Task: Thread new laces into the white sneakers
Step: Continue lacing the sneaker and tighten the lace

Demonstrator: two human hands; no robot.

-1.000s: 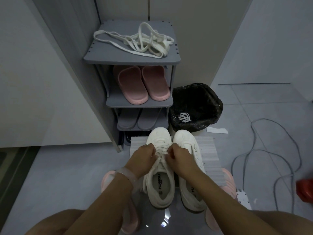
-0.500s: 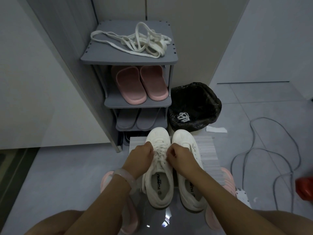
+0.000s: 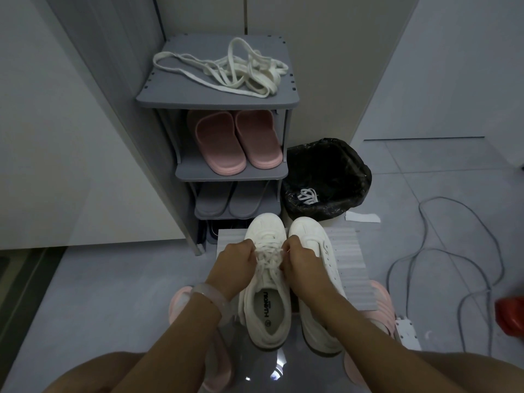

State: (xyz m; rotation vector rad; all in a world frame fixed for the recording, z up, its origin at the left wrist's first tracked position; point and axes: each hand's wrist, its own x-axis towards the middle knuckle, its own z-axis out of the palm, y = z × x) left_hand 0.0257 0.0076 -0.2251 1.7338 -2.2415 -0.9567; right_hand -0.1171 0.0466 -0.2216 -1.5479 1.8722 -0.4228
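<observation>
Seemingly unchanged, both hands (image 3: 236, 258) (image 3: 300, 258) still pinch the left sneaker's lace (image 3: 268, 258).

Grey floor (image 3: 113, 279): white ribbed mat (image 3: 348, 265) w/ two white sneakers (image 3: 266, 293); grey shoe rack (image 3: 158, 95), loose laces (image 3: 226, 69) on top; black-lined bin (image 3: 326, 177).

Sneakers (image 3: 283, 279) sit before the rack (image 3: 218, 97); loose laces (image 3: 226, 69) on top, bin (image 3: 326, 180) at right.
</observation>
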